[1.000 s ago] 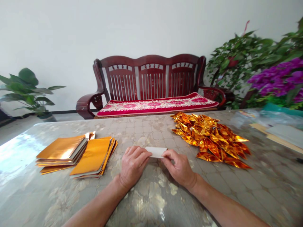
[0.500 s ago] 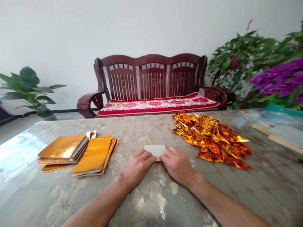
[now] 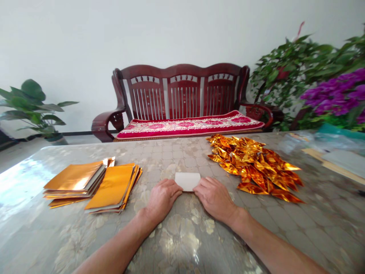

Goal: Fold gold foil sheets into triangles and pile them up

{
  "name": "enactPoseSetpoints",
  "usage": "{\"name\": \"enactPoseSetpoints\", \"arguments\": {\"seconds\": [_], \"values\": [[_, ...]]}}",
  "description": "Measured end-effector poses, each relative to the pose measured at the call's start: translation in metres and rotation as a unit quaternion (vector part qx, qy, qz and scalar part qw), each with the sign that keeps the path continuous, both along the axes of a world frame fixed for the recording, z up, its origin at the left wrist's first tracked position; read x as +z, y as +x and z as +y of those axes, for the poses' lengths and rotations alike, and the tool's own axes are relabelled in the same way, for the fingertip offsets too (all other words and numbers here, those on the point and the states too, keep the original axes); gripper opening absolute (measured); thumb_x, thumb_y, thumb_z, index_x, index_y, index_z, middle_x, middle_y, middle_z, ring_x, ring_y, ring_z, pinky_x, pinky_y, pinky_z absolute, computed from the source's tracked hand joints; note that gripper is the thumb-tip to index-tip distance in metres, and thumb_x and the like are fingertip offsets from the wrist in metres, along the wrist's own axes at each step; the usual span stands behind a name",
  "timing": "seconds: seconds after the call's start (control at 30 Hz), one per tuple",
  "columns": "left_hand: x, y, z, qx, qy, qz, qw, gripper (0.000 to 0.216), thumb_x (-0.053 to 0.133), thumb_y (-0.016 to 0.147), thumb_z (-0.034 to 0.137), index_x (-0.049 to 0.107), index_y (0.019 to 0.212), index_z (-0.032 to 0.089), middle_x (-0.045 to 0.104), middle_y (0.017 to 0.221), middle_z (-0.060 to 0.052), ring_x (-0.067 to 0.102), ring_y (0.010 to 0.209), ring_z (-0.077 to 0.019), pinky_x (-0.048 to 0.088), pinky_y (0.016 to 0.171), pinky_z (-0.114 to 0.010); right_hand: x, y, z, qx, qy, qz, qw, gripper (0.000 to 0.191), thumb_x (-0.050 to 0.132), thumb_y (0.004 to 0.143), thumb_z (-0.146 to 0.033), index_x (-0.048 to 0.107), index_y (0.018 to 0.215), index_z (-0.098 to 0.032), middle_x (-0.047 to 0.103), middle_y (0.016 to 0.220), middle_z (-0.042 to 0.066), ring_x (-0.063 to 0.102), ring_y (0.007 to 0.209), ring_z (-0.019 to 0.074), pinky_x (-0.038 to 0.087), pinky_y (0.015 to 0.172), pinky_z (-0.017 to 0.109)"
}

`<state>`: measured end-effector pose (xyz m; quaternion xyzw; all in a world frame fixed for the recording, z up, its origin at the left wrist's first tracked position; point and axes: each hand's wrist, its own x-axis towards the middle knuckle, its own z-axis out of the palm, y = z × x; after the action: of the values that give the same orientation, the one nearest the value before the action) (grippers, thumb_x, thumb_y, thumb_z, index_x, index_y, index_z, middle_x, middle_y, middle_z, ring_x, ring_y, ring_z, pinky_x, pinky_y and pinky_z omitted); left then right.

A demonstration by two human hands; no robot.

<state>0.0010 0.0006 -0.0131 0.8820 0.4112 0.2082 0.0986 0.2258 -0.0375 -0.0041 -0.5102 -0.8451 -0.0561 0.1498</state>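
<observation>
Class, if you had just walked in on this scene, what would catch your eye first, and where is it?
Probably the heap of shiny gold folded paper on the right of the table, with purple flowers beyond it. Next might come the dark red bench behind the table. Nearer, the left hand and right hand hold a small pale sheet between them.

a home, by cushioned bench (image 3: 182, 93) and houseplants (image 3: 288, 72)
</observation>
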Motion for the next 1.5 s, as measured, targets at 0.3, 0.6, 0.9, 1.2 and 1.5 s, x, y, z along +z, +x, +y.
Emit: {"name": "enactPoseSetpoints", "arguments": {"seconds": [0.3, 0.6, 0.9, 1.2, 1.5], "values": [[0.002, 0.007, 0.005, 0.060, -0.081, -0.029, 0.994, 0.016, 0.059, 0.093, 0.024, 0.074, 0.089, 0.025, 0.073, 0.091, 0.000, 0.065, 0.090, -0.0172, 0.044, 0.081, -0.025, -0.005, 0.004, 0.010, -0.040, -0.029, 0.087, 0.995, 0.011, 0.059, 0.094, -0.017, 0.069, 0.094, -0.023, 0.070, 0.091, 0.002, 0.059, 0.089, 0.0195, 0.039, 0.078, 0.031], [0.005, 0.010, 0.005, 0.086, -0.107, -0.027, 0.990, 0.019, 0.052, 0.096, 0.024, 0.070, 0.091, 0.024, 0.074, 0.093, -0.001, 0.066, 0.090, -0.0177, 0.043, 0.079, -0.025, -0.006, 0.002, 0.014, -0.064, -0.038, 0.051, 0.996, 0.011, 0.058, 0.096, -0.022, 0.067, 0.089, -0.022, 0.068, 0.089, 0.002, 0.057, 0.089, 0.0198, 0.038, 0.077, 0.031], [0.006, 0.011, 0.002, 0.091, -0.076, -0.011, 0.993, 0.014, 0.048, 0.097, 0.023, 0.062, 0.096, 0.024, 0.071, 0.092, -0.001, 0.065, 0.089, -0.0185, 0.043, 0.079, -0.026, -0.006, 0.004, 0.021, -0.063, -0.047, 0.047, 0.996, 0.014, 0.055, 0.098, -0.025, 0.066, 0.091, -0.022, 0.070, 0.090, 0.001, 0.058, 0.089, 0.0191, 0.037, 0.076, 0.030], [0.005, 0.012, 0.002, 0.100, -0.069, 0.006, 0.993, 0.014, 0.044, 0.098, 0.024, 0.058, 0.096, 0.024, 0.070, 0.091, -0.001, 0.065, 0.088, -0.0188, 0.043, 0.078, -0.026, -0.005, 0.009, 0.027, -0.049, -0.088, 0.121, 0.988, 0.014, 0.057, 0.098, -0.028, 0.069, 0.092, -0.023, 0.072, 0.092, 0.001, 0.061, 0.090, 0.0174, 0.039, 0.077, 0.028], [0.002, 0.011, 0.002, 0.099, -0.071, -0.008, 0.993, 0.013, 0.044, 0.098, 0.024, 0.057, 0.099, 0.024, 0.069, 0.089, 0.000, 0.064, 0.086, -0.0176, 0.043, 0.078, -0.026, -0.006, 0.008, 0.025, -0.072, -0.118, 0.168, 0.976, 0.009, 0.061, 0.092, -0.026, 0.070, 0.091, -0.024, 0.070, 0.087, 0.000, 0.062, 0.086, 0.0166, 0.040, 0.074, 0.027]]}}
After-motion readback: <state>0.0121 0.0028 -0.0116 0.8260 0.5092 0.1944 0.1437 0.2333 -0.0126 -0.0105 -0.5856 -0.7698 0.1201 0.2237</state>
